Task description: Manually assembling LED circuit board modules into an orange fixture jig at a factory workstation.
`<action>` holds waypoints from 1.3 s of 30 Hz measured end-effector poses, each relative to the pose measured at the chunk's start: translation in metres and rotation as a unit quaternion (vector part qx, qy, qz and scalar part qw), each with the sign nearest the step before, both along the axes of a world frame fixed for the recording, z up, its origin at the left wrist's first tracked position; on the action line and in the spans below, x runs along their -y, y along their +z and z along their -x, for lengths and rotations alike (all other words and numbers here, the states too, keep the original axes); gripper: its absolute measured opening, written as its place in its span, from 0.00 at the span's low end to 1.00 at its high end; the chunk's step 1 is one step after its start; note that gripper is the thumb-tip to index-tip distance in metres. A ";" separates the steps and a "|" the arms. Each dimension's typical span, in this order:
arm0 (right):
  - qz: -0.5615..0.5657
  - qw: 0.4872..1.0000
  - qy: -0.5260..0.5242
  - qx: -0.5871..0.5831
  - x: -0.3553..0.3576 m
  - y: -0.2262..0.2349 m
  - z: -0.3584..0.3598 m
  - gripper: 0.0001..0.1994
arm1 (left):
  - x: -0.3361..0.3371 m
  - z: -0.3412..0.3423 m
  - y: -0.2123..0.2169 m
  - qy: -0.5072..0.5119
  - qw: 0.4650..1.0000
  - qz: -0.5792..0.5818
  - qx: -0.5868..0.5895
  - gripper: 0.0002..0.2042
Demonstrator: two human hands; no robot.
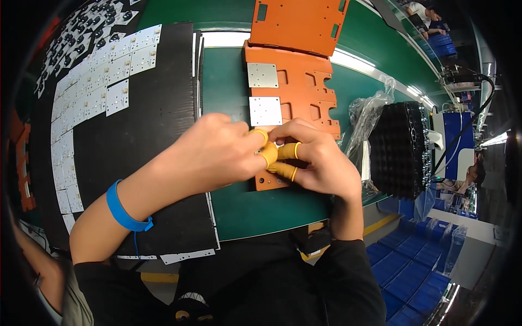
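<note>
My left hand (225, 149) and my right hand (323, 160) meet over the near end of an orange fixture plate (296, 103). Yellow finger cots cover several fingertips, which are pinched together. Whatever lies between the fingers is mostly hidden; only a small pale bit shows. On the fixture, just beyond my hands, lies a white square plate with small holes (265, 111). Farther up sits a greyer square plate (262, 75). A blue wrist strap (120, 209) with a cord circles my left wrist.
Left of the fixture, a black board (157, 103) carries rows of white square plates (87, 89). An orange panel (296, 24) stands at the fixture's far end. To the right are clear plastic film (370, 111) and a stack of black trays (399, 149). Another person's arm (41, 261) shows at lower left.
</note>
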State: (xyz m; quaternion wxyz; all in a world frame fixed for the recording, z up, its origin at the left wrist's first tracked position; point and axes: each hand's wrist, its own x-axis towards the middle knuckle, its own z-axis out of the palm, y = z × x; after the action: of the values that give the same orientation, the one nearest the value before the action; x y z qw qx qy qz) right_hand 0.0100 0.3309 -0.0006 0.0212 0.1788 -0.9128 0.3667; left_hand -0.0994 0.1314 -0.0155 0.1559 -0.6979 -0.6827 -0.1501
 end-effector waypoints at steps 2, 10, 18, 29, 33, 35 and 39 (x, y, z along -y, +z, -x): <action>0.004 1.000 0.000 0.001 0.000 0.001 -0.001 0.08 | -0.002 -0.002 -0.002 -0.002 1.000 0.008 -0.015 0.03; 0.079 0.995 -0.042 0.051 -0.012 0.002 0.006 0.07 | -0.009 -0.004 -0.008 -0.040 0.997 -0.019 -0.068 0.02; 0.140 0.981 -0.132 -0.025 -0.012 0.004 0.005 0.08 | -0.005 0.002 -0.004 -0.058 0.997 -0.045 -0.021 0.06; 0.393 0.907 -0.079 0.127 -0.003 0.000 -0.003 0.18 | -0.007 -0.006 0.002 -0.005 0.875 -0.111 0.472 0.13; 0.379 0.914 -0.089 0.116 -0.005 0.003 -0.005 0.17 | -0.009 -0.006 0.003 -0.003 0.877 -0.138 0.461 0.14; 0.348 0.928 -0.083 0.100 -0.008 -0.002 -0.006 0.19 | -0.011 -0.006 0.000 -0.014 0.875 -0.160 0.458 0.13; 0.420 0.896 -0.082 0.117 -0.006 -0.004 -0.004 0.21 | -0.009 -0.006 0.002 0.000 0.859 -0.150 0.490 0.14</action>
State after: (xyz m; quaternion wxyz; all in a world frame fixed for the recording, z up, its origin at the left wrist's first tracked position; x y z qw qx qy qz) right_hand 0.0139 0.3370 -0.0043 0.0175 0.0335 -0.6814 0.7309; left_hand -0.0935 0.1404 -0.0131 -0.0957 -0.5022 -0.6404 -0.5732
